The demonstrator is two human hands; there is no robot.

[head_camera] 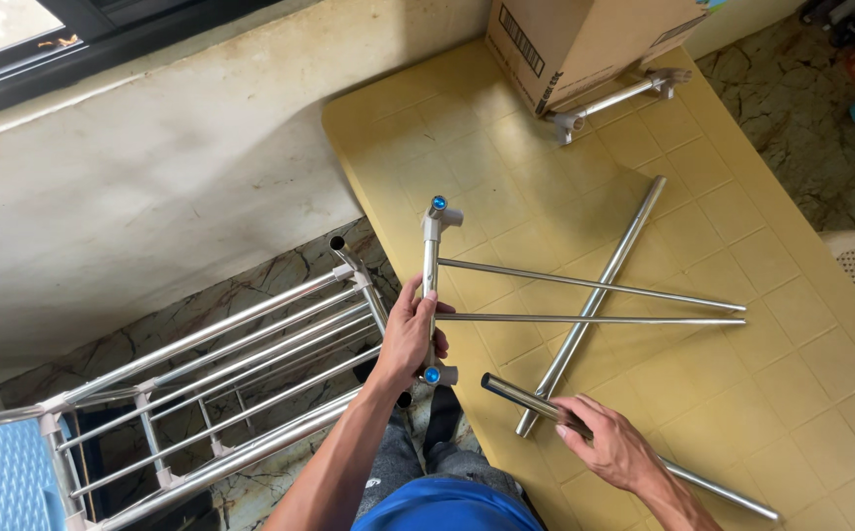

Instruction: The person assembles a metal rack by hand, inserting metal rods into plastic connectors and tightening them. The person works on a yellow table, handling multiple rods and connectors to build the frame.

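Left hand (410, 334) gripped the connector bar (431, 295), steadying its two thin rods (585, 301) over the yellow surface (742, 324). Right hand (612, 450) closed around a steel tube (531, 398), open end toward the bar.

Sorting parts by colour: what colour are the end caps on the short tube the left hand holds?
Blue caps in grey fittings, clearest in the head view.

Left hand (410, 329) grips short tube with 2 thin rods (430, 295) at yellow table (792, 324) edge. Right hand (612, 450) holds steel pipe (521, 395). Another pipe (595, 300) lies crossed under rods. Cardboard box (585, 39) at far end.
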